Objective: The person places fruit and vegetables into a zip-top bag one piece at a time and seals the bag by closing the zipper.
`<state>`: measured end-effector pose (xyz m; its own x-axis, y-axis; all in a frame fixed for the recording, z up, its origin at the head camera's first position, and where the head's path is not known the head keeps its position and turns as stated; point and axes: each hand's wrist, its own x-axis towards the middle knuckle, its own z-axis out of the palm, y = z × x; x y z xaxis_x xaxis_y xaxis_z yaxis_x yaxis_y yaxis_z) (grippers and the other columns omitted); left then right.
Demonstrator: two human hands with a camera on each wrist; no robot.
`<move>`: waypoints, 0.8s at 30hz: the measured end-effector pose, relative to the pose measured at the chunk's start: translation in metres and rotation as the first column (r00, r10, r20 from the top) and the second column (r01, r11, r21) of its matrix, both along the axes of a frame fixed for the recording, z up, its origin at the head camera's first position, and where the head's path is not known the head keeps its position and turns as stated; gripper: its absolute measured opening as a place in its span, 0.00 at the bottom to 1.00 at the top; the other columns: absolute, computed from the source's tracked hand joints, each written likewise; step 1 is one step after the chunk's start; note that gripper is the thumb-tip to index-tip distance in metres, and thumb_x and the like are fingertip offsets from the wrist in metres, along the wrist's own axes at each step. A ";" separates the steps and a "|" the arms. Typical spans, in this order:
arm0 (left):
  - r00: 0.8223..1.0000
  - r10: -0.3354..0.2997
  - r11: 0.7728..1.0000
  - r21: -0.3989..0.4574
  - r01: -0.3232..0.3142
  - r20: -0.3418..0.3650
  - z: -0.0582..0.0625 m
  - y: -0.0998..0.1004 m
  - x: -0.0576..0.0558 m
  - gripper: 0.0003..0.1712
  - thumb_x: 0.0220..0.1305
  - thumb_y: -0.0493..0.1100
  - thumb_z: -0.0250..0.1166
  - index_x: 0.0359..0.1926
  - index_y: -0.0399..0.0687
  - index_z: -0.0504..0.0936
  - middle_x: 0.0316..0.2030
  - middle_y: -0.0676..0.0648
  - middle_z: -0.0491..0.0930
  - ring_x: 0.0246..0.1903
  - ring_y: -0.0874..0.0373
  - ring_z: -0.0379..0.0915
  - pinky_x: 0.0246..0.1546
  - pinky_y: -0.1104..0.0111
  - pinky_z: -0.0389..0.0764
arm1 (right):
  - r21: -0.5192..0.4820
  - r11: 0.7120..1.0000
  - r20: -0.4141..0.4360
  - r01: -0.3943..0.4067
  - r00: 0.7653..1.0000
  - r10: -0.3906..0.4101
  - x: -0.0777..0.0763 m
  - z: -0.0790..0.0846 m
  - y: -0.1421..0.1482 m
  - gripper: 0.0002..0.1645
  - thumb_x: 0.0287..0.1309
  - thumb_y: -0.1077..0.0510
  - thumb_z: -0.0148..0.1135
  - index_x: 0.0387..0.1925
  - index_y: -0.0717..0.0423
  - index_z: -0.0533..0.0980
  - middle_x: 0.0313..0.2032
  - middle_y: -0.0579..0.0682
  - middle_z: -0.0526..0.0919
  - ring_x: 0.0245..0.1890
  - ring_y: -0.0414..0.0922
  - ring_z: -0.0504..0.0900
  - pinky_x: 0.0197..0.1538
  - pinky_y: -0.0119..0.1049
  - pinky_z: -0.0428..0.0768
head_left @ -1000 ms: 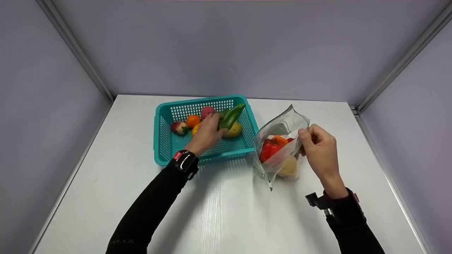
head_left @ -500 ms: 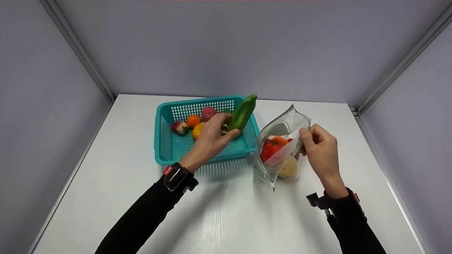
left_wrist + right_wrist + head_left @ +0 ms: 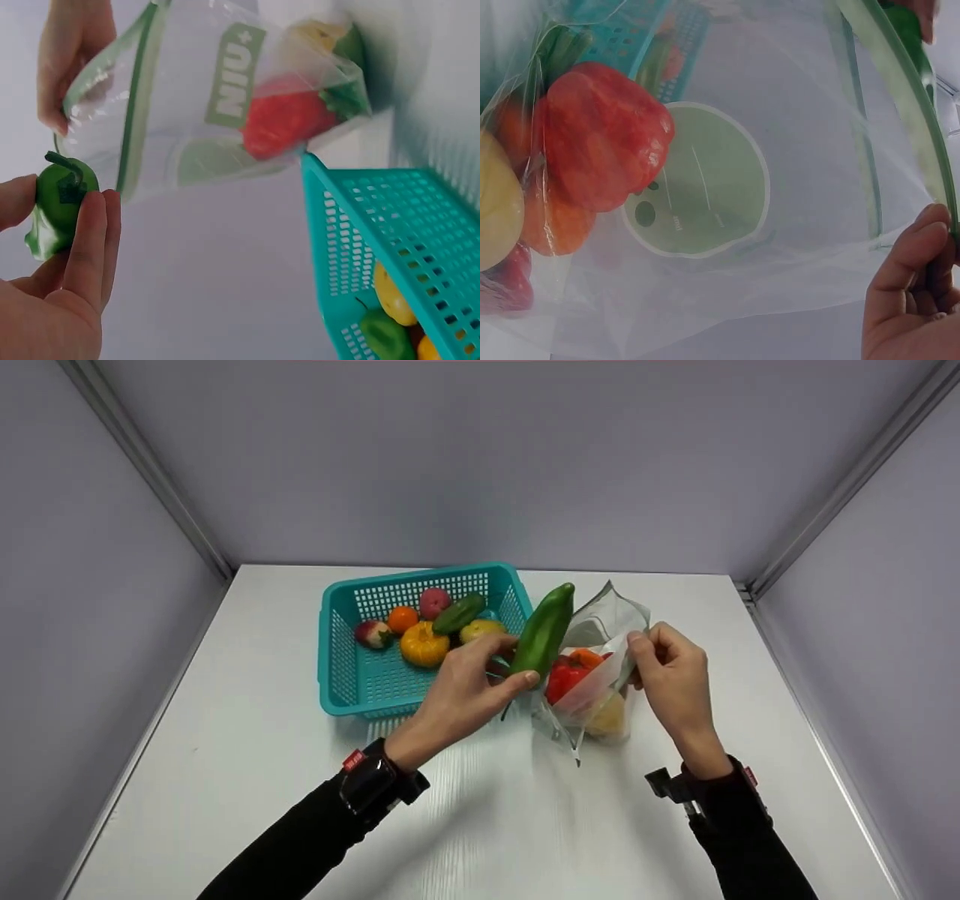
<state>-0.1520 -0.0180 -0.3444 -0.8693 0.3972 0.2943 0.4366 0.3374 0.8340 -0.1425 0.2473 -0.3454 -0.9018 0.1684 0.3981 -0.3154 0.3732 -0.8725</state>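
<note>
Green pepper point(image 3: 545, 634): pinched in left hand point(image 3: 466, 688), beside the open bag point(image 3: 214, 101), exact gap unclear. Bag: pinched by right hand point(image 3: 673, 681) one side only; loose opposite side might fold, snagging pepper.

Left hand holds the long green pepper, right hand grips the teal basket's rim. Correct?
No, one error: the right hand pinches the edge of the clear zip bag, as the head view shows. The left hand does hold the long green pepper.
</note>
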 end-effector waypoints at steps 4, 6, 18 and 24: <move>1.000 -0.015 1.000 -0.007 0.015 -0.006 0.001 0.012 0.003 0.23 0.68 0.47 0.72 0.57 0.39 0.81 0.46 0.44 0.84 0.39 0.57 0.84 0.40 0.71 0.85 | 0.002 1.000 0.006 0.003 1.000 -0.003 0.000 0.000 0.000 0.20 0.72 0.61 0.60 0.23 0.66 0.72 0.17 0.49 0.76 0.16 0.41 0.74 0.20 0.29 0.75; 1.000 -0.012 1.000 -0.010 0.012 -0.013 0.001 0.017 0.004 0.23 0.66 0.48 0.73 0.56 0.39 0.82 0.45 0.45 0.84 0.37 0.57 0.85 0.38 0.72 0.85 | 0.001 1.000 0.006 0.000 1.000 0.000 0.001 0.000 0.000 0.20 0.72 0.61 0.60 0.23 0.66 0.72 0.18 0.49 0.77 0.16 0.41 0.75 0.21 0.29 0.75; 0.958 0.021 0.976 -0.202 -0.081 -0.287 0.001 0.046 0.001 0.24 0.65 0.48 0.75 0.53 0.39 0.79 0.41 0.44 0.84 0.35 0.58 0.82 0.33 0.76 0.84 | -0.009 1.000 0.007 -0.020 1.000 0.020 0.002 -0.001 -0.004 0.21 0.73 0.61 0.60 0.22 0.66 0.71 0.17 0.50 0.75 0.16 0.41 0.74 0.20 0.30 0.75; 0.911 0.055 0.952 -0.255 -0.172 -0.408 -0.010 0.064 -0.006 0.25 0.64 0.51 0.75 0.51 0.38 0.78 0.39 0.43 0.82 0.32 0.55 0.79 0.33 0.66 0.86 | -0.014 1.000 0.006 -0.021 1.000 0.021 0.000 -0.001 -0.005 0.21 0.73 0.61 0.59 0.22 0.65 0.70 0.17 0.51 0.74 0.15 0.41 0.73 0.20 0.30 0.74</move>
<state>-0.1582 0.0458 -0.3547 -0.7502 0.4190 0.5115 0.6520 0.5973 0.4671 -0.1422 0.2423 -0.3460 -0.9074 0.1551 0.3906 -0.3181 0.3542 -0.8794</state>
